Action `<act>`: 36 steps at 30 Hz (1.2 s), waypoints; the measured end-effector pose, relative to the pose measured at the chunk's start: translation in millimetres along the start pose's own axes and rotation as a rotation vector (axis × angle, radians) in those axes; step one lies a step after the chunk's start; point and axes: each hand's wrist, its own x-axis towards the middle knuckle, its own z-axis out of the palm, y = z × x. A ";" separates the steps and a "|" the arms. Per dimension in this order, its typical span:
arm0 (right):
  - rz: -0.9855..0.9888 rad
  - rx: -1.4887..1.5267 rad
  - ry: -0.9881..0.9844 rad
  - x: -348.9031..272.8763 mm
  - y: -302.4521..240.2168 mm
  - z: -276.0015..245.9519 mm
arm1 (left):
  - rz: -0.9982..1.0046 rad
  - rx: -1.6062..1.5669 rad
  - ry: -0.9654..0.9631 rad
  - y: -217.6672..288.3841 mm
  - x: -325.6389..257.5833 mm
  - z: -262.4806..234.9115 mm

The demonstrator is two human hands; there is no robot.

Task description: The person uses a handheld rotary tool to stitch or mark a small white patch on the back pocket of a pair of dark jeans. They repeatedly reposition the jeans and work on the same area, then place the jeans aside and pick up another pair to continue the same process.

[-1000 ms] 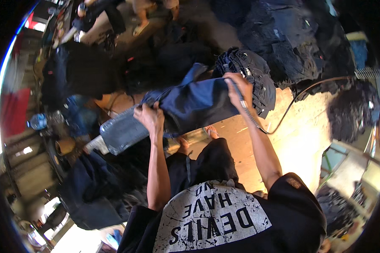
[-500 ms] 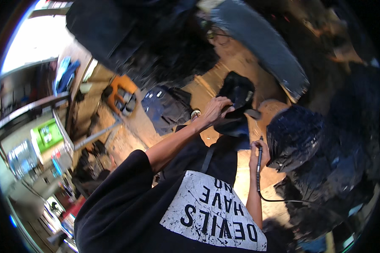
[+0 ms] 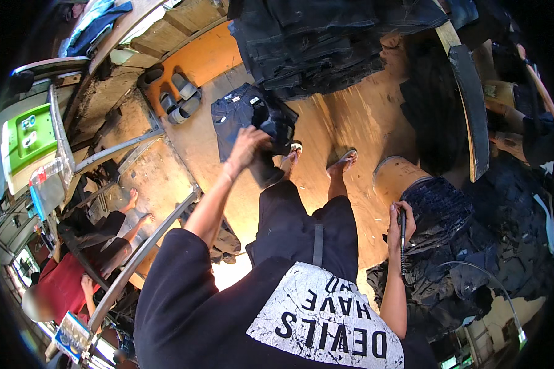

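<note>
My left hand [image 3: 250, 147] is closed on a dark folded garment [image 3: 279, 126], which hangs just over a pair of dark jeans shorts [image 3: 226, 123] lying on the floor. Part of the shorts is covered by it, and I cannot tell whether the two touch. Off to the right, my right hand [image 3: 400, 226] grips a slim black pen-shaped tool [image 3: 403, 229] with a coiled sleeve at its lower end. Beside that hand is a heap of dark cloth [image 3: 440, 206].
Piled dark garments [image 3: 314, 46] rise at the far side. A long padded board [image 3: 471, 114] stands at the right, near a tan rounded stool [image 3: 400, 175]. Sandals [image 3: 181, 101] lie far left. A metal rail [image 3: 138, 261] separates me from a seated person in red [image 3: 68, 283].
My left hand has carried the dark garment leftward, over the shorts on the floor. My right hand still holds the pen-shaped tool. The whole view has shifted, showing more floor and both feet.
</note>
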 end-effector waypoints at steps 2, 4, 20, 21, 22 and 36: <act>0.006 -0.031 -0.013 -7.9 1.1 7.0 | -0.052 0.034 -0.002 -63.5 1.8 -2.7; 0.010 -0.050 -0.007 -16.8 7.0 15.1 | -0.115 0.022 0.047 -121.2 4.3 1.9; 0.085 0.042 0.744 -25.8 169.3 -132.0 | -0.353 -0.424 -0.951 84.3 50.1 120.5; 0.057 -0.050 0.881 -9.4 194.3 -157.5 | -0.231 -0.377 -0.932 124.6 76.0 121.9; 0.183 0.122 0.937 6.7 220.1 -179.0 | 0.062 -0.294 -0.868 167.0 109.4 125.1; 0.517 0.338 1.010 91.0 415.8 -309.7 | 0.732 -0.314 -0.971 773.1 381.1 219.8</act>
